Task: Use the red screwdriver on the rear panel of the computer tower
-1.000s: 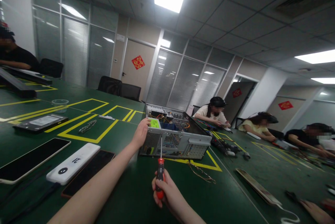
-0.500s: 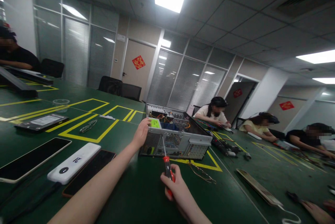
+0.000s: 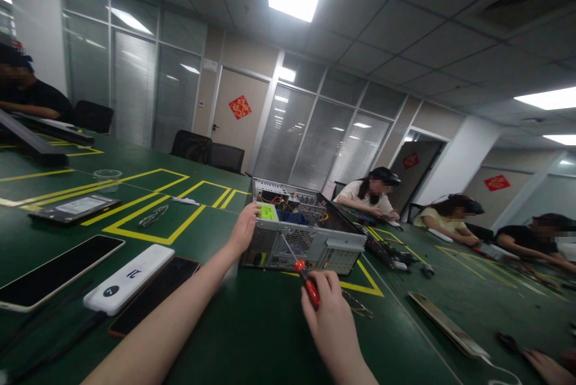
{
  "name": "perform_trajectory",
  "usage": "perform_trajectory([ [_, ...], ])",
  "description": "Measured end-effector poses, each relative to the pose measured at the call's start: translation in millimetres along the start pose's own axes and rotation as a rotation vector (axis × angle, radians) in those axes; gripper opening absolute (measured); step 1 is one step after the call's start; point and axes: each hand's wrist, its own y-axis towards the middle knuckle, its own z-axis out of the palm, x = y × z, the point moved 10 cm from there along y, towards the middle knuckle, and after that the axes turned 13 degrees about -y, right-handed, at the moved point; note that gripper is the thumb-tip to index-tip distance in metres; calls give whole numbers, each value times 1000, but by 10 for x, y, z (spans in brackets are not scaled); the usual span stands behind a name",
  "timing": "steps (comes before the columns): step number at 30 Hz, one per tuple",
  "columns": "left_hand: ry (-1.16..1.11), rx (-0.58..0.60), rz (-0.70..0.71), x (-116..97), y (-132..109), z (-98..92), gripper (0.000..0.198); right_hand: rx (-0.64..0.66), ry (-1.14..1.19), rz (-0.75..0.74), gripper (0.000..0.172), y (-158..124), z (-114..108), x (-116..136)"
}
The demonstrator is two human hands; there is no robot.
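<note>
at the far left a person in a black top (image 3: 42,97) is cut off by the edge, seated behind dark bars (image 3: 33,142) whose full shape is lost. a hard drive (image 3: 74,208) lies label up on the green table (image 3: 216,337), near a clear plastic cup (image 3: 108,181) that is hard to make out. below, a smartphone (image 3: 60,268) runs off the left edge. beside it is a white power bank (image 3: 130,280), its black cable blurred towards the corner, and a darker phone (image 3: 155,295) close against it.

the left hand (image 3: 245,226) rests on the near left corner of the open computer case (image 3: 310,238), by a yellow-green label; whether its fingers grip or only press, i cannot tell. the case sits mid-table, its inside mostly hidden behind the rear panel. the right hand (image 3: 330,307) is closed round the red and black handle of a screwdriver (image 3: 307,282), the butt hidden by the hand. its shaft slants up to the panel; the tip is too small to show contact. behind that hand, thin wires (image 3: 362,307) are partly covered.

farther right are a tangle of black parts (image 3: 393,256), a phone with a white cable (image 3: 445,325) and another person's hand (image 3: 546,367), cut off at the corner.
</note>
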Motion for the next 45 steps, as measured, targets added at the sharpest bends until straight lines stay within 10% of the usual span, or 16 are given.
perform_trajectory([
  [4,0,-11,-4,25,-7,-4,48,-15,283,150,20,134,-36,-284],
  [8,0,-18,-3,41,-9,-5,48,255,789,438,35,94,369,-494],
  [18,-13,-12,-22,65,-7,-9,51,649,1853,1153,21,-492,1022,147],
  [26,-9,-13,-18,59,-8,0,50,858,1778,1018,27,-536,1047,256],
  [45,4,-1,-2,31,-7,1,50,869,1834,982,25,-475,963,234],
])
